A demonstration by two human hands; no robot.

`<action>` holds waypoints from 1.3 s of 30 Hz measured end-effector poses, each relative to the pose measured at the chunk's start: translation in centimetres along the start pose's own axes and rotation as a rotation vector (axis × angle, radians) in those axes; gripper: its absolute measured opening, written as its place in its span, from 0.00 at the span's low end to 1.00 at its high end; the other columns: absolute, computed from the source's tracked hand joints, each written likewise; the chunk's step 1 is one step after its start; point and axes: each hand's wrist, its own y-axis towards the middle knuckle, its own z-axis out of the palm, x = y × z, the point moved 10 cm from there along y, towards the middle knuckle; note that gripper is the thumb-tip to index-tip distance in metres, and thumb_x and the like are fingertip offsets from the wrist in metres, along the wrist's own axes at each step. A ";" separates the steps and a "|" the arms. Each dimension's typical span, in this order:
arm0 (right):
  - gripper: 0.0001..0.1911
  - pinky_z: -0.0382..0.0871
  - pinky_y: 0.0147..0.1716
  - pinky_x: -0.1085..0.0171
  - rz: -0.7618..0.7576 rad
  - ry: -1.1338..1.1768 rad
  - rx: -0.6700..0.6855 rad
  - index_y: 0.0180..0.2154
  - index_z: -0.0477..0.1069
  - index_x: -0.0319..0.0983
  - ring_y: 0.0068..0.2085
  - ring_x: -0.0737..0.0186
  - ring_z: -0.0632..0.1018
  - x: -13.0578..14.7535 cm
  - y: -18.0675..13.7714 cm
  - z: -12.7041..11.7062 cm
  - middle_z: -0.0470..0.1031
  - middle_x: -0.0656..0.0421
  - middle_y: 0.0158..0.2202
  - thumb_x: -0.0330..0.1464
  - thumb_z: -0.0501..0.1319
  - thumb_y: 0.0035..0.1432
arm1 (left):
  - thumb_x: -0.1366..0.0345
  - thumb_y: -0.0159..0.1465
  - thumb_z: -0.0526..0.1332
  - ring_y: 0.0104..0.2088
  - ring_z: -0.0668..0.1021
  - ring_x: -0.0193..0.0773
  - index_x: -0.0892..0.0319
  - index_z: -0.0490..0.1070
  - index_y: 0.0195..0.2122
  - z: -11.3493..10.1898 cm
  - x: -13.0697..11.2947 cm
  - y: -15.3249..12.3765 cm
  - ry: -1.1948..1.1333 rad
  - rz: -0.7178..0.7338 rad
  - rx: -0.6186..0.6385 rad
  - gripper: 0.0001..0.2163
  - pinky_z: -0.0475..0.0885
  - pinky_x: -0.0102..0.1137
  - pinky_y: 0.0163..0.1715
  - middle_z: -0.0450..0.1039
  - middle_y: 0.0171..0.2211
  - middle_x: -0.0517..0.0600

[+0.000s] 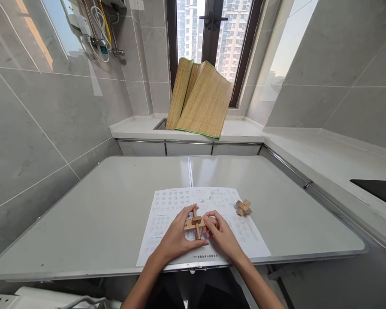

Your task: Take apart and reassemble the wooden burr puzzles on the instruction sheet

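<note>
Where the grey tiled wall (28, 141) closes off the left side, we have a wide pale table (93, 214) filling the foreground, and a white counter (241, 126) running behind it and down the right. On the far counter, a bamboo mat (209, 101) with green edging leans towards the window. At the table's near edge, before us, lies a printed sheet (167, 210) with rows of small figures, too fine for us to read.

Over this sheet we bring both hands together. Our left hand (176, 238) curves around a small wooden assembly (196, 223), fingertips by its far end and thumb by its near end. Our right hand (223, 238) pinches its right side between bent fingers and thumb. Beyond the right hand, at the sheet's right edge, sits an interlocked wooden knot (243, 207), which looks whole.

We judge the work in hand to be partway: a rod (198, 232) already crosses a flat bar (189, 224), and a darker block (196, 219) sits at the crossing. Whether the rod passes through or merely over the bar, we cannot tell. What remains seems to concern how these pieces fit, though our fingers hide part of the joint.
</note>
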 end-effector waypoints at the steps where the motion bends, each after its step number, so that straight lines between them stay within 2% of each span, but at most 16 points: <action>1: 0.25 0.60 0.23 0.68 0.021 0.046 0.004 0.41 0.67 0.42 0.23 0.67 0.69 -0.7 -0.3 0.2 0.70 0.65 0.24 0.57 0.61 0.62 | 0.55 0.53 0.77 0.64 0.71 0.53 0.46 0.55 0.69 0.2 0.3 -0.1 -0.012 -0.002 0.014 0.45 0.67 0.49 0.64 0.66 0.65 0.55; 6: 0.25 0.59 0.20 0.68 0.050 0.056 0.009 0.41 0.66 0.42 0.19 0.70 0.65 -2.3 -0.6 0.4 0.71 0.66 0.23 0.57 0.60 0.63 | 0.57 0.52 0.77 0.62 0.72 0.54 0.48 0.60 0.66 0.2 1.5 -0.7 -0.056 -0.045 -0.003 0.42 0.68 0.49 0.63 0.69 0.63 0.55; 15: 0.24 0.65 0.23 0.65 0.048 -0.011 0.011 0.44 0.69 0.42 0.20 0.67 0.70 -2.0 -0.7 0.2 0.74 0.64 0.26 0.56 0.60 0.64 | 0.51 0.51 0.77 0.63 0.72 0.56 0.47 0.60 0.67 1.1 2.7 -0.9 -0.061 -0.119 0.018 0.44 0.69 0.49 0.61 0.67 0.64 0.56; 20: 0.25 0.65 0.22 0.65 0.040 -0.027 -0.006 0.43 0.69 0.42 0.20 0.66 0.70 -2.1 -0.6 0.1 0.74 0.64 0.25 0.57 0.60 0.63 | 0.52 0.50 0.78 0.65 0.70 0.56 0.48 0.55 0.70 1.1 3.0 -1.1 -0.062 -0.120 0.018 0.49 0.67 0.50 0.64 0.66 0.65 0.57; 25: 0.25 0.63 0.21 0.66 0.027 -0.043 -0.011 0.43 0.70 0.42 0.20 0.66 0.69 -1.9 -0.7 0.1 0.73 0.64 0.24 0.57 0.60 0.63 | 0.50 0.50 0.78 0.64 0.70 0.56 0.46 0.58 0.70 1.1 3.0 -0.9 -0.023 -0.100 0.013 0.47 0.67 0.49 0.63 0.68 0.64 0.55; 31: 0.24 0.61 0.21 0.66 0.003 -0.060 0.019 0.43 0.71 0.42 0.21 0.65 0.70 -1.1 -0.8 0.5 0.72 0.65 0.22 0.56 0.60 0.63 | 0.51 0.48 0.79 0.60 0.72 0.57 0.43 0.57 0.71 0.8 2.6 -0.8 0.039 -0.065 -0.002 0.50 0.68 0.50 0.60 0.71 0.60 0.55; 33: 0.25 0.60 0.20 0.66 0.024 -0.041 0.031 0.44 0.71 0.42 0.20 0.65 0.69 -1.2 -0.7 0.7 0.72 0.65 0.22 0.57 0.61 0.62 | 0.52 0.54 0.76 0.59 0.74 0.54 0.45 0.57 0.71 0.4 2.6 -0.8 0.010 -0.094 -0.019 0.45 0.70 0.47 0.59 0.72 0.58 0.56; 35: 0.27 0.60 0.19 0.66 0.041 -0.023 0.046 0.44 0.70 0.42 0.19 0.65 0.69 -1.3 -0.6 0.7 0.73 0.65 0.23 0.58 0.61 0.61 | 0.54 0.61 0.70 0.56 0.76 0.51 0.49 0.62 0.67 -0.3 2.5 -0.9 -0.013 -0.119 -0.061 0.34 0.71 0.45 0.57 0.74 0.56 0.56; 37: 0.27 0.63 0.20 0.66 0.059 -0.027 0.068 0.45 0.69 0.42 0.21 0.64 0.70 -1.2 -0.7 0.4 0.73 0.64 0.23 0.58 0.60 0.62 | 0.56 0.65 0.66 0.52 0.78 0.48 0.52 0.69 0.60 -0.8 2.1 -0.8 -0.005 -0.119 -0.096 0.22 0.72 0.42 0.54 0.76 0.53 0.55; 39: 0.25 0.67 0.24 0.64 0.056 -0.101 0.063 0.48 0.69 0.42 0.24 0.63 0.74 -0.7 -0.9 -0.4 0.75 0.63 0.28 0.55 0.61 0.62 | 0.55 0.68 0.63 0.47 0.79 0.46 0.54 0.74 0.50 -1.1 1.7 -0.7 0.023 -0.109 -0.106 0.14 0.73 0.40 0.50 0.78 0.47 0.53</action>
